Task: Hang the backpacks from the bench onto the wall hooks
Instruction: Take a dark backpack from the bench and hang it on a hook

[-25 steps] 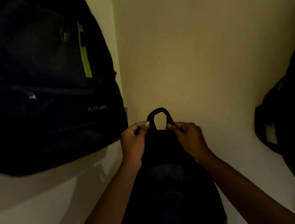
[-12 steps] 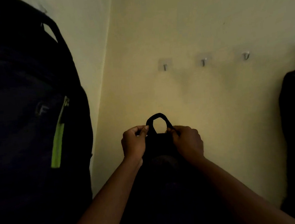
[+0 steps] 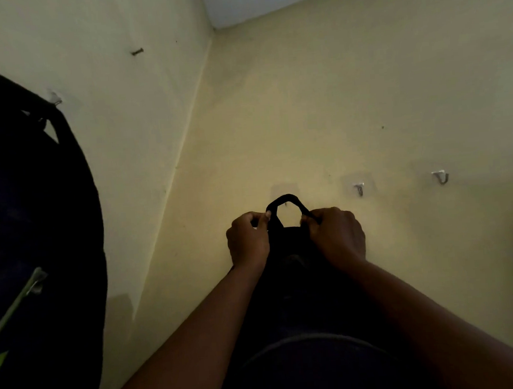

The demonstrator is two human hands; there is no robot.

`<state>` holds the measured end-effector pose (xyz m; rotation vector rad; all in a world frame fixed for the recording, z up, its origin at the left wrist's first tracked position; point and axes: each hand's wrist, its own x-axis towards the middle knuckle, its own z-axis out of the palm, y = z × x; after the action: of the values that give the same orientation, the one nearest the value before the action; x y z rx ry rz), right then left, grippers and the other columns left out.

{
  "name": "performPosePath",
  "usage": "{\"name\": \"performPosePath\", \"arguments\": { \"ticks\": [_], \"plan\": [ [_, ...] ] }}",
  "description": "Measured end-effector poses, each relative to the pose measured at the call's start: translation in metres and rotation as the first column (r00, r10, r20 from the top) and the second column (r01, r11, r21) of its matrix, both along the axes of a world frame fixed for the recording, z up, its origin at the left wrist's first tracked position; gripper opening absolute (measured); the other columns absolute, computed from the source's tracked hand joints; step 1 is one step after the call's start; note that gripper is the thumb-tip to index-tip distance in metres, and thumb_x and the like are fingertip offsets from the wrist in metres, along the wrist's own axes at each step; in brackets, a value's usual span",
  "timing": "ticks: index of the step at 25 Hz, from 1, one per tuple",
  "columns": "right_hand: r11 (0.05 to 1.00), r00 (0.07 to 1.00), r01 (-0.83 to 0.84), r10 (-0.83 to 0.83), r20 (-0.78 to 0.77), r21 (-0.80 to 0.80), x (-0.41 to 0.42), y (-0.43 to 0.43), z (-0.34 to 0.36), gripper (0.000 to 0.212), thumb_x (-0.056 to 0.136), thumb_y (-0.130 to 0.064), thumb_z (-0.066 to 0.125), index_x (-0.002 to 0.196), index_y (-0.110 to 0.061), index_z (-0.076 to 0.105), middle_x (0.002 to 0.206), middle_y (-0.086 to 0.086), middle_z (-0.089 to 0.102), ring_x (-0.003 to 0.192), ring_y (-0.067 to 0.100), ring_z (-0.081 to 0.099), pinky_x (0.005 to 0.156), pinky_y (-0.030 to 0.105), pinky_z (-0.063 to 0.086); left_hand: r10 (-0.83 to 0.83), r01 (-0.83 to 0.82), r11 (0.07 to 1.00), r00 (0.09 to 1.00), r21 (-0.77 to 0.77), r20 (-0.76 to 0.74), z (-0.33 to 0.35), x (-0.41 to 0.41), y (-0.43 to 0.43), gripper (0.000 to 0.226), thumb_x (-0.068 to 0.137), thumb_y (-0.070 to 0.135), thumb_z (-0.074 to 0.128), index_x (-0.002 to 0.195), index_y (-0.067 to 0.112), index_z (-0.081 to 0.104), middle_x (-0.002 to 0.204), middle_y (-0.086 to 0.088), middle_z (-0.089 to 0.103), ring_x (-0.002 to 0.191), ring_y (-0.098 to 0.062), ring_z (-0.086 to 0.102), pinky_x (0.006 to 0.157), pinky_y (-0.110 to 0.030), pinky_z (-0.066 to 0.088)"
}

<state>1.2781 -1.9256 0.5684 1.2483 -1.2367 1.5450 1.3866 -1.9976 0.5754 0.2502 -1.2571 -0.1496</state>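
Head view: your left hand [image 3: 246, 241] and right hand [image 3: 336, 234] are both closed, each pinching one end of the black fabric carry loop [image 3: 285, 200] on top of the dark backpack [image 3: 302, 328], which you're holding up against the pale yellow wall [image 3: 333, 96] at lower centre of the frame. The loop top sits right at the small metal wall hook [image 3: 286, 204] at centre frame; a sliver of the hook shows inside the loop opening, but I can't tell whether the strap is over the prong or just in front of it.

Risks, as a judgement:
- If you let go before the loop is seated behind the prong, the bag likely drops.
- The hooks look like adhesive-pad types; a heavy bag let down abruptly could peel the pad off.
- Pinching with fingertips only means the strap could slip if the bag swings.

Two more silver hooks [image 3: 359, 188] [image 3: 441, 176] sit empty to the right, at middle right of the frame. A large dark backpack with a lime-green strip [image 3: 32, 242] already hangs at left from a hook at upper left [image 3: 56, 100].

Hard to see: dim lighting, so the bag body is nearly a black mass with no readable detail. The centre hook is mostly covered by the loop. Something at the far right edge is cut off. No bench is in frame.
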Motion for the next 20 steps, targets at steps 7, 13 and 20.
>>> {"name": "performPosePath", "arguments": {
  "ticks": [7, 13, 20],
  "plan": [
    [0.996, 0.995, 0.080, -0.078, 0.060, -0.032, -0.001, -0.013, 0.052, 0.033, 0.090, -0.028, 0.044, 0.083, -0.009, 0.070, 0.087, 0.012, 0.067, 0.067, 0.024, 0.054, 0.064, 0.027, 0.033, 0.021, -0.023, 1.000, 0.995, 0.016, 0.094, 0.050, 0.004, -0.011, 0.036, 0.090, 0.033, 0.056, 0.063, 0.009, 0.061, 0.068, -0.012, 0.063, 0.076, -0.027, 0.059, 0.068, -0.033, 0.046],
    [0.980, 0.985, 0.160, -0.166, 0.040, 0.119, -0.002, -0.010, 0.064, 0.029, 0.087, -0.032, 0.047, 0.089, -0.010, 0.066, 0.104, 0.013, 0.065, 0.090, 0.030, 0.058, 0.072, 0.029, 0.034, 0.074, -0.129, 0.968, 0.967, 0.217, 0.246, 0.061, 0.011, -0.010, 0.037, 0.084, 0.031, 0.064, 0.058, 0.007, 0.052, 0.082, -0.013, 0.068, 0.078, -0.027, 0.064, 0.052, -0.029, 0.041],
    [0.934, 0.964, 0.267, -0.262, -0.055, 0.238, 0.003, -0.008, 0.043, 0.039, 0.091, -0.040, 0.046, 0.106, -0.008, 0.064, 0.115, 0.012, 0.063, 0.108, 0.030, 0.058, 0.085, 0.034, 0.042, 0.072, -0.150, 0.964, 0.942, 0.219, 0.327, 0.035, 0.015, -0.003, 0.029, 0.081, 0.032, 0.068, 0.071, 0.005, 0.064, 0.068, -0.008, 0.062, 0.099, -0.031, 0.065, 0.063, -0.029, 0.044]
  ]
}}
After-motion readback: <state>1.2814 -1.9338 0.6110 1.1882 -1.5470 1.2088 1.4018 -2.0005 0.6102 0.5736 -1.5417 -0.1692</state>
